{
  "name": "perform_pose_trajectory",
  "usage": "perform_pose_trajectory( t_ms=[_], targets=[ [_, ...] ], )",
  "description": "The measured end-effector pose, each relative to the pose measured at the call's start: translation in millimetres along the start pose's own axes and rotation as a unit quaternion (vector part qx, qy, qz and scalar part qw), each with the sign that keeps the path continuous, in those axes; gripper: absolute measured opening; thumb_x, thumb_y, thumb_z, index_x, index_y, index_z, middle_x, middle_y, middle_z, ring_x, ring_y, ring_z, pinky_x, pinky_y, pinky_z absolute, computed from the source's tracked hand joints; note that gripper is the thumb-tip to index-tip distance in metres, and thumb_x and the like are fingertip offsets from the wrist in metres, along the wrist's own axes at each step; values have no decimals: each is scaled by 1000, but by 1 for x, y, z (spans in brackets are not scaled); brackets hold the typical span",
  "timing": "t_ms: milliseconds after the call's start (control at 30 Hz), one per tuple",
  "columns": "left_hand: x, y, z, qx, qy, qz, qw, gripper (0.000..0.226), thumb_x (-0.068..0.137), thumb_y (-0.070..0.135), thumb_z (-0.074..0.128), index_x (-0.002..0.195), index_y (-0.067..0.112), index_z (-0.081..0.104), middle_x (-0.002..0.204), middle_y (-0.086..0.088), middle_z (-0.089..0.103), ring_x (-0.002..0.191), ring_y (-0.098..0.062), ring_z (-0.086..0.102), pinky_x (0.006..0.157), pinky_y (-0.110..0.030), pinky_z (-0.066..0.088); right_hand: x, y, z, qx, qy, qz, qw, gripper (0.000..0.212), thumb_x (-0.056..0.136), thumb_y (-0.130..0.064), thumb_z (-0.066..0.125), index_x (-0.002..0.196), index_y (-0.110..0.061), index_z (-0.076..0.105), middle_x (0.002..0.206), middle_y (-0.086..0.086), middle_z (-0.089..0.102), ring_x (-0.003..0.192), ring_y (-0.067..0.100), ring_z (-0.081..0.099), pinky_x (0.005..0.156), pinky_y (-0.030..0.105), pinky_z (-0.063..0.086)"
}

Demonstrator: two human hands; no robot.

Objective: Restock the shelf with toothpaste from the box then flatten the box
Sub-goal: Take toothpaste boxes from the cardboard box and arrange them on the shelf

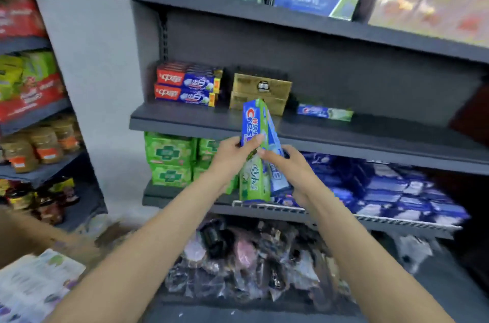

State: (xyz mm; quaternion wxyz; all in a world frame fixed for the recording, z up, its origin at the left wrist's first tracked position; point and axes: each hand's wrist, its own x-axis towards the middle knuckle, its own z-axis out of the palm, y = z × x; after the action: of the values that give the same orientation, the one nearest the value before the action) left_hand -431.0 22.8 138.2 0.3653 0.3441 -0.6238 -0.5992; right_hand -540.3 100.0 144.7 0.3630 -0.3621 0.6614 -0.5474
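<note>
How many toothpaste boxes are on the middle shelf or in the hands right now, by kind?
Red-and-blue boxes: 2 showing, stacked
Gold boxes: 2, stacked
Blue-green box lying on the shelf: 1
Blue-green boxes held upright by both hands: 2
Total: 7

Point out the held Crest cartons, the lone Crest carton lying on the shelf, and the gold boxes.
Held Crest cartons (pixel 254 137), head view: green front face above the hands.
Lone Crest carton (pixel 325 112), head view: middle of its long side.
Gold boxes (pixel 261 86), head view: upper box's front.
</note>
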Motion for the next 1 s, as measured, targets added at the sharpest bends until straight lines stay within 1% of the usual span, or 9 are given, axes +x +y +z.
perform_pose_trajectory(
  t_ms=[167, 300, 367, 567, 667, 767, 833, 900, 1000],
  targets=[
    [54, 13, 110, -17, -28, -1, 999, 25, 86, 31, 66, 95, 8, 69, 81, 1, 69, 54, 5, 61, 52, -8, 47, 29, -5, -113, 40, 50, 1, 998, 46, 72, -31, 80, 108, -18, 54, 97, -1, 70, 80, 16, 70, 65, 30, 56],
    [100, 15, 167, -71, -17, -35, 997, 15, 84, 27, 69, 86, 13, 65, 78, -2, 68, 67, -13, 64, 57, -23, 52, 65, -3, -184, 45, 99, -45, 993, 44, 71, -16, 81, 107, -12, 55, 96, 2, 69, 77, 13, 66, 66, 25, 53],
    [128, 13, 187, -103, 9, -53, 993, 25, 84, 27, 70, 97, 7, 63, 83, -5, 68, 69, -14, 65, 56, -26, 54, 86, -5, -212, 24, 106, -47, 993, 43, 71, -14, 80, 105, -12, 55, 95, 2, 67, 74, 12, 63, 63, 23, 50],
    [202, 12, 231, -152, 32, -38, 987, 26, 82, 18, 73, 95, 6, 55, 88, -9, 67, 71, -16, 68, 57, -31, 59, 155, -14, -270, -130, 30, -37, 990, 35, 72, -10, 79, 97, -11, 54, 84, 0, 66, 64, 10, 62, 47, 14, 46],
    [232, 12, 249, -189, 14, -34, 981, 19, 82, 16, 72, 90, 9, 56, 89, -8, 68, 77, -18, 69, 71, -40, 58, 190, -16, -286, -162, 30, -51, 985, 40, 70, -9, 80, 100, -13, 54, 90, 0, 67, 72, 10, 65, 54, 15, 49],
    [254, 12, 259, -220, 2, -30, 975, 26, 83, 12, 70, 101, 12, 51, 94, -6, 68, 85, -22, 68, 68, -38, 58, 221, -17, -300, -202, 32, -70, 976, 54, 65, -10, 84, 110, -13, 55, 102, -1, 67, 84, 10, 65, 66, 21, 50],
    [269, 10, 261, -229, -11, -14, 973, 40, 81, 3, 69, 112, 16, 46, 98, -5, 67, 90, -25, 67, 71, -39, 59, 239, -17, -312, -232, 31, -76, 969, 57, 63, -13, 85, 110, -13, 54, 103, -2, 65, 89, 13, 65, 76, 26, 52],
    [289, 5, 255, -189, 36, 28, 981, 84, 72, -4, 76, 134, 27, 28, 114, -3, 63, 101, -21, 64, 85, -43, 55, 255, -20, -324, -286, 21, -87, 954, 48, 64, -14, 85, 98, -15, 51, 95, -4, 63, 90, 16, 63, 83, 31, 52],
    [309, -1, 236, 27, 87, 93, 991, 120, 57, 6, 88, 146, 35, 12, 143, -5, 42, 126, -20, 50, 108, -42, 40, 278, -24, -337, -371, 1, -111, 922, 41, 63, -16, 83, 86, -20, 49, 93, -4, 61, 91, 17, 60, 82, 34, 49]
  ],
)
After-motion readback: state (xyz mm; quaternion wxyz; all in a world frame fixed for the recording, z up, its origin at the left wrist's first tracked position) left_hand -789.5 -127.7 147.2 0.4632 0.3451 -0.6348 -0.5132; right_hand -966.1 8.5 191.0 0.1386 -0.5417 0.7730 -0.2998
